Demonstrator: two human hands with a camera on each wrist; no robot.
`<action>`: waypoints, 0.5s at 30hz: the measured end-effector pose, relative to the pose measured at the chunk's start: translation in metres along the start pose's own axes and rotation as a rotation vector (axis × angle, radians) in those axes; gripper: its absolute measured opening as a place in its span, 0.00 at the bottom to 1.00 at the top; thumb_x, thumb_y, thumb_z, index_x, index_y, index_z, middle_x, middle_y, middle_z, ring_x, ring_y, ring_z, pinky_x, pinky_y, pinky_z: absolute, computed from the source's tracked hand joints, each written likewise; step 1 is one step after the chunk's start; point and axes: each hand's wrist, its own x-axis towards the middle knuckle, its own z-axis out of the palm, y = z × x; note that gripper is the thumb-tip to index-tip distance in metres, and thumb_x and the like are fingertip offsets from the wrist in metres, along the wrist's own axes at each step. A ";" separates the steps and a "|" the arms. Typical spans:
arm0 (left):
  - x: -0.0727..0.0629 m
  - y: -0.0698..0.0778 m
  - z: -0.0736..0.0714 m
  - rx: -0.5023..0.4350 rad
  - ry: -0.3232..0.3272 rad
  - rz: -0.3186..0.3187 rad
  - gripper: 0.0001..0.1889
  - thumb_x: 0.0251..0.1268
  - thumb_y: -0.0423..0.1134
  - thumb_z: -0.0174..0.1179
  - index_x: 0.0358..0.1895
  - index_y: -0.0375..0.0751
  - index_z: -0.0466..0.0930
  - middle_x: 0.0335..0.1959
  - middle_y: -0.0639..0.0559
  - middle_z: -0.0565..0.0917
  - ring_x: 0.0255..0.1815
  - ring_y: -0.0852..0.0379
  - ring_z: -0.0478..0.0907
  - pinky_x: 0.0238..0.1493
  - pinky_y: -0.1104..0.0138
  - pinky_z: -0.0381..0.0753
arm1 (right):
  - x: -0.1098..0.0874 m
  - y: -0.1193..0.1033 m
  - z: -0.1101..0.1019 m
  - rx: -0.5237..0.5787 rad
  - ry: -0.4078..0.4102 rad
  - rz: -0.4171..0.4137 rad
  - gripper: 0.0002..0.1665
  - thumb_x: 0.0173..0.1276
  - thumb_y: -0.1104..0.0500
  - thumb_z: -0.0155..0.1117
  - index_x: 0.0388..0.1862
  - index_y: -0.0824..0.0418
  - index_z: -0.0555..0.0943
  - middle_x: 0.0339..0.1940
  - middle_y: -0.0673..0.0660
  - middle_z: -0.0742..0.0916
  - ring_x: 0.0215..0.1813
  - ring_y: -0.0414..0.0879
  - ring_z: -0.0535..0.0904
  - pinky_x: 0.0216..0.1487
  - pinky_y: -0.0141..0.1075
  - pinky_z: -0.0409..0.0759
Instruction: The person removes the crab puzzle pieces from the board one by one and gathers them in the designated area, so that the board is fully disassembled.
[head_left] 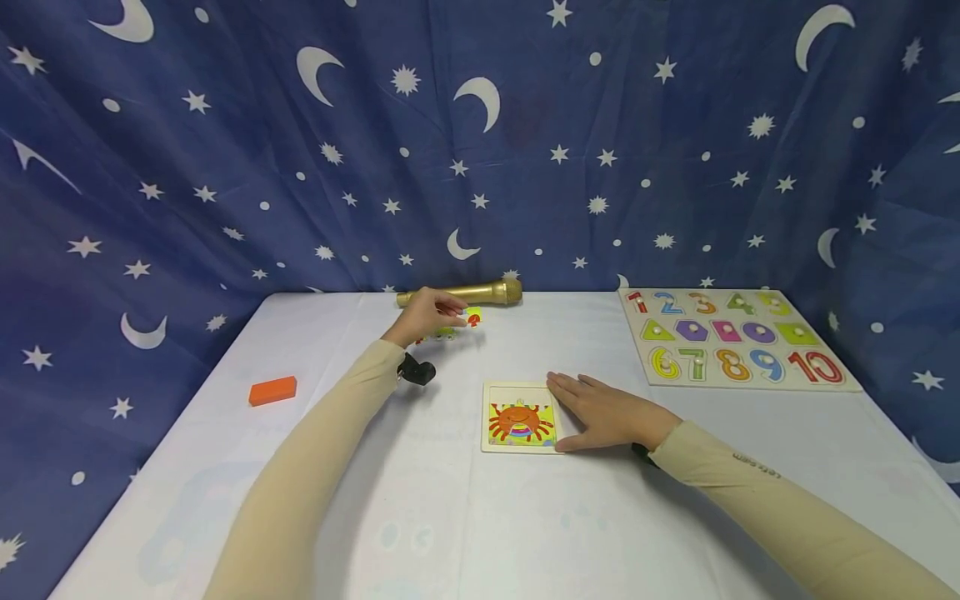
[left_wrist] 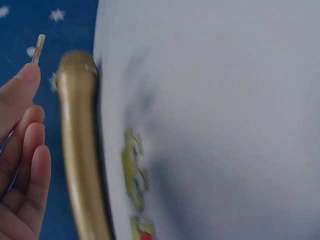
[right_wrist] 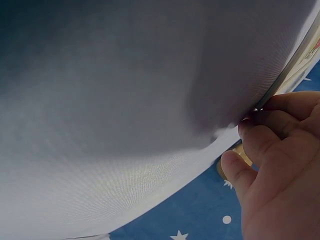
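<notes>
My left hand [head_left: 426, 317] pinches a small yellow-and-red puzzle piece [head_left: 473, 316] between thumb and fingertips, raised over the back of the table. In the left wrist view the piece [left_wrist: 38, 48] shows edge-on. Loose yellow-green puzzle pieces [left_wrist: 132, 172] lie on the table below that hand, partly covered by it in the head view. A square wooden puzzle tray [head_left: 486, 419] lies at mid-table with an orange crab picture [head_left: 519, 422] in it; a strip along its top is bare. My right hand [head_left: 611, 414] rests at the tray's right edge, fingers and thumb spread.
A gold microphone [head_left: 480, 293] lies along the back edge, just behind my left hand. An orange block [head_left: 272, 391] sits on the left. At the back right lies a number-and-shape peg board [head_left: 645, 350]. A starry blue curtain [head_left: 525, 167] hangs behind the white table.
</notes>
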 end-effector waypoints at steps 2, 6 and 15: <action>0.003 -0.006 -0.001 0.010 -0.004 -0.023 0.17 0.50 0.33 0.70 0.45 0.34 0.84 0.42 0.40 0.85 0.39 0.50 0.80 0.43 0.64 0.80 | 0.000 0.001 0.000 0.000 0.001 0.000 0.60 0.57 0.27 0.56 0.75 0.64 0.51 0.77 0.59 0.56 0.77 0.52 0.51 0.75 0.51 0.51; 0.008 -0.016 0.001 0.052 -0.009 -0.068 0.16 0.49 0.34 0.70 0.44 0.34 0.84 0.43 0.40 0.85 0.40 0.49 0.80 0.44 0.64 0.79 | 0.000 0.001 0.000 -0.001 0.000 0.004 0.60 0.57 0.27 0.56 0.75 0.63 0.51 0.77 0.58 0.56 0.77 0.52 0.51 0.75 0.51 0.51; 0.015 -0.028 0.011 0.103 -0.061 -0.073 0.15 0.50 0.33 0.70 0.43 0.34 0.85 0.42 0.41 0.86 0.40 0.52 0.80 0.43 0.67 0.77 | -0.001 0.001 0.000 0.010 0.001 0.008 0.60 0.56 0.27 0.57 0.75 0.63 0.51 0.77 0.58 0.56 0.77 0.52 0.52 0.75 0.51 0.52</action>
